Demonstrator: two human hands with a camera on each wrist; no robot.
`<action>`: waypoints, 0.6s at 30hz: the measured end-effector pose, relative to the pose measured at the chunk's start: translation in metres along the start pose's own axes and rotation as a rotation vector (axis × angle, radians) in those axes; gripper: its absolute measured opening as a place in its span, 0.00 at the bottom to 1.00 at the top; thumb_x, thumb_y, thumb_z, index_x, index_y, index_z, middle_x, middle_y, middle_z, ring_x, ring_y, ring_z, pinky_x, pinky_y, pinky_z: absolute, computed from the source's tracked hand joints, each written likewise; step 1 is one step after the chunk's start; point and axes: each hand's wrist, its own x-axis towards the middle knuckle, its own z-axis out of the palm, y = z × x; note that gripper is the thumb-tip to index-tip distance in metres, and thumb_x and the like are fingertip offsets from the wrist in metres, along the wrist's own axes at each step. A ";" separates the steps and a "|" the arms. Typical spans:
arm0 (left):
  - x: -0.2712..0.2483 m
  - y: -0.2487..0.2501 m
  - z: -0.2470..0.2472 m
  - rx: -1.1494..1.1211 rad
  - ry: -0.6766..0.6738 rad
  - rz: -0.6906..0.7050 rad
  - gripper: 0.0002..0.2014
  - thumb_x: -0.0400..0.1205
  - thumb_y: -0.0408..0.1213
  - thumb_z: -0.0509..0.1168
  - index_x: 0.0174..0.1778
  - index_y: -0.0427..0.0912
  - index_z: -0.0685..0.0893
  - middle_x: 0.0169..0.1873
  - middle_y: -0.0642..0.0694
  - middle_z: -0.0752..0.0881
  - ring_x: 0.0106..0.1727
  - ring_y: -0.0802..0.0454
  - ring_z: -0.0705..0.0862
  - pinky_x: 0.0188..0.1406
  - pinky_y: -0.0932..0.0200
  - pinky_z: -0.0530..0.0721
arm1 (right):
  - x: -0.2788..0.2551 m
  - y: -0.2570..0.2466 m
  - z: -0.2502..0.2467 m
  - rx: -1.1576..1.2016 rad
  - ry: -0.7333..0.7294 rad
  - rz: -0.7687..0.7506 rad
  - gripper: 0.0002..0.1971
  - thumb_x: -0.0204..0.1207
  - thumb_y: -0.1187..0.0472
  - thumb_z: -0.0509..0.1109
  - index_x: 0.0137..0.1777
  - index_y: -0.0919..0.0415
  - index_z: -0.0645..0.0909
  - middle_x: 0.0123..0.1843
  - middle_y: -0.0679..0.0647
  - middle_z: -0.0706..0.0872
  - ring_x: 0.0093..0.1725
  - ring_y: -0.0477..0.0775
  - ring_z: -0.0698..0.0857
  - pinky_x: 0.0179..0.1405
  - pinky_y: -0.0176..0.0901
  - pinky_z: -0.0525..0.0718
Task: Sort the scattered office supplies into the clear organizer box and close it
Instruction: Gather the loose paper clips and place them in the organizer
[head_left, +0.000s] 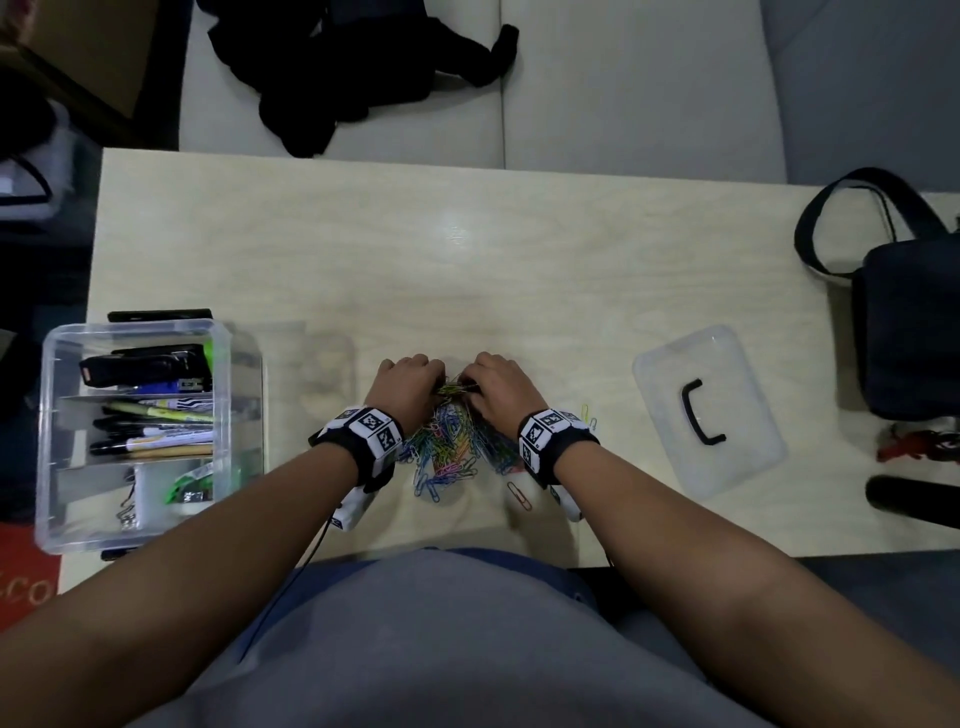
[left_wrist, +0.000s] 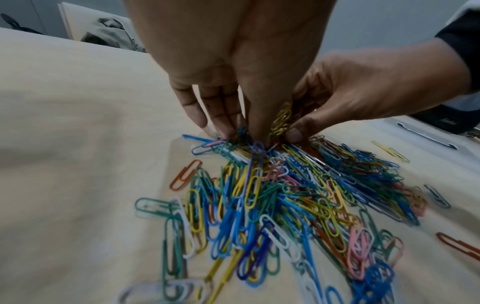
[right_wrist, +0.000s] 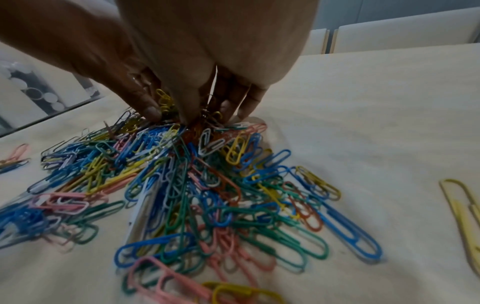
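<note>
Coloured wire paper clips (head_left: 452, 447) heaped on pale wood, both hands' curled fingers pinching a bunch

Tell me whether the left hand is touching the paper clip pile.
Touching. The left wrist view shows the left hand with fingertips pressed into the paper clip pile.

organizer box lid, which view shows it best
The head view: the clear lid lies whole on the table, black handle up, to the right of the right hand. The left wrist view catches only an edge of it; the right wrist view shows none of it.
</note>
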 end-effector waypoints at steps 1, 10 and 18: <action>-0.001 -0.002 -0.001 -0.009 0.009 -0.002 0.11 0.81 0.38 0.64 0.59 0.44 0.80 0.53 0.44 0.82 0.55 0.40 0.81 0.54 0.48 0.70 | 0.000 0.000 -0.001 0.003 0.012 -0.002 0.12 0.80 0.63 0.68 0.61 0.63 0.83 0.55 0.59 0.82 0.54 0.62 0.79 0.55 0.51 0.73; -0.009 -0.014 -0.006 -0.080 0.094 -0.036 0.07 0.83 0.38 0.65 0.55 0.49 0.84 0.50 0.49 0.85 0.52 0.45 0.84 0.59 0.49 0.69 | -0.003 0.000 -0.008 0.066 0.103 0.089 0.09 0.82 0.57 0.68 0.56 0.58 0.88 0.51 0.55 0.84 0.52 0.58 0.81 0.53 0.52 0.80; -0.018 -0.013 -0.010 -0.188 0.160 -0.085 0.05 0.84 0.41 0.66 0.52 0.46 0.85 0.47 0.46 0.87 0.47 0.44 0.84 0.51 0.51 0.78 | -0.012 -0.005 -0.012 0.116 0.111 0.151 0.09 0.84 0.60 0.66 0.57 0.58 0.87 0.54 0.55 0.87 0.54 0.57 0.83 0.53 0.51 0.83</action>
